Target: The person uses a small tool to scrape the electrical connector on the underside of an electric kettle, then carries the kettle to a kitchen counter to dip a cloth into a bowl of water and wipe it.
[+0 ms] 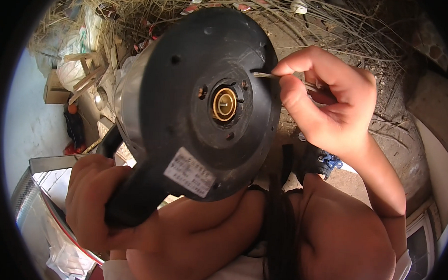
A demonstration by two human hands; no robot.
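Note:
An electric kettle is tilted with its black round base [176,104] facing me and its steel body [126,107] behind. The base has a brass-coloured ring connector [224,104] at its centre, small holes and a white label. My left hand [91,199] is wrapped round the kettle's black handle [133,201] at lower left. My right hand [324,99] pinches a thin, pale strip [262,74] between thumb and forefinger, its tip at the base's right part, above and right of the connector. I cannot make out what the strip is.
Dry straw [346,30] lies on the dirt ground. Wood scraps [88,78], a white sack [71,65] and a cardboard box [55,89] are at the left. A metal-edged container [45,161] stands by my left hand. My bare knees are below the kettle.

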